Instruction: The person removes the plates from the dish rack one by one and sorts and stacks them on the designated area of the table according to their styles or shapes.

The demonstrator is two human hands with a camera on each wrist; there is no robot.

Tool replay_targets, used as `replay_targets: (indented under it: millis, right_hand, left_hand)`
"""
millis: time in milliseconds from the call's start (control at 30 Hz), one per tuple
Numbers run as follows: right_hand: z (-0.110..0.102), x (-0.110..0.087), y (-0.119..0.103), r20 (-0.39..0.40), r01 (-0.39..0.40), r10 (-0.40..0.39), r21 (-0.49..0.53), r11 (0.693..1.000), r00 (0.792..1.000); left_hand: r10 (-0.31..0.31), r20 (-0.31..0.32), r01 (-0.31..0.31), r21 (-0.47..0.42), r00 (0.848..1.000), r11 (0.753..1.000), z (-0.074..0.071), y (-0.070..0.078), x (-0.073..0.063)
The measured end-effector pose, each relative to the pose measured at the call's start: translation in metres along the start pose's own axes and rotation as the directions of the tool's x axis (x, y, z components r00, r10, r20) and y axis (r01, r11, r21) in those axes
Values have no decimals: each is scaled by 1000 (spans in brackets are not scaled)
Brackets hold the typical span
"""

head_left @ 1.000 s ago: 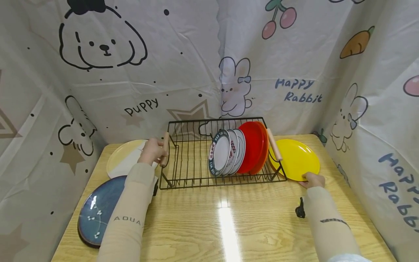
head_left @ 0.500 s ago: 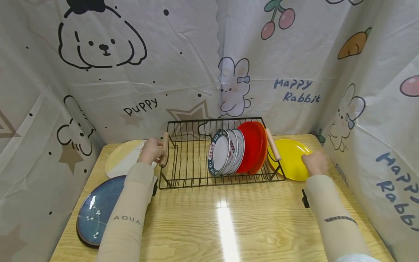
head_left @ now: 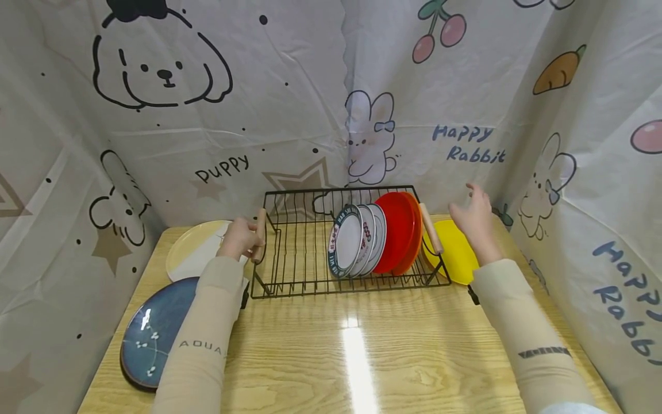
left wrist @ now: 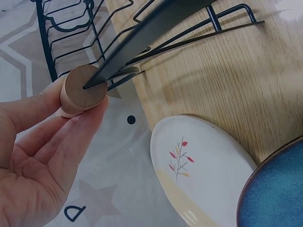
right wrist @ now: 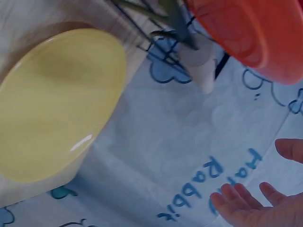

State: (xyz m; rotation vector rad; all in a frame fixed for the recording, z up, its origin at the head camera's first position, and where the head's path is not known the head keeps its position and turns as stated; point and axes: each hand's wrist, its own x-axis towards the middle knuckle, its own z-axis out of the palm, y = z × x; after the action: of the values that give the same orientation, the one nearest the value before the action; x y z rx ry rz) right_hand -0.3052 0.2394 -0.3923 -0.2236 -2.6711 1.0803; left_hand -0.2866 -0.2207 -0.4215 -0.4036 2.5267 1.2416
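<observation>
My left hand [head_left: 241, 238] grips the left wooden handle [left wrist: 85, 91] of a black wire dish rack [head_left: 305, 290]. The right hand [head_left: 473, 221] is raised with spread fingers and holds nothing; in the head view it overlaps the yellow plate [head_left: 455, 253] on the table. The rack's right wooden handle [head_left: 431, 229] lies just left of that hand. Standing on edge in the rack's right half are a white plate with a dark patterned rim [head_left: 345, 244], more white plates behind it, a red plate [head_left: 393, 230] and an orange plate [head_left: 414, 230].
Left of the rack lies a cream-and-white plate [left wrist: 203, 165] with a small twig print. Nearer the front left is a blue plate [head_left: 160, 328] with white blossoms, partly hidden by the left sleeve. A printed cloth [head_left: 300, 115] hangs around the wooden table [head_left: 414, 356].
My right hand has let go of the yellow plate's edge and risen up and away, its fingers spreading. The left hand keeps its grip on the handle, and the plates stay in place.
</observation>
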Motion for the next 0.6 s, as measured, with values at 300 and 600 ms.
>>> replay_targets:
  millis: [300,600]
  right_hand:
    - [10,-3,-23,124,233,-240,66,970,963]
    - [17,-7,-33,320,220,-220,37,975,921]
  left_hand:
    - [1,-8,-1,12,1000,1000,0,1,-3]
    - [-12,-5,12,-3,1000,1000,0,1,1]
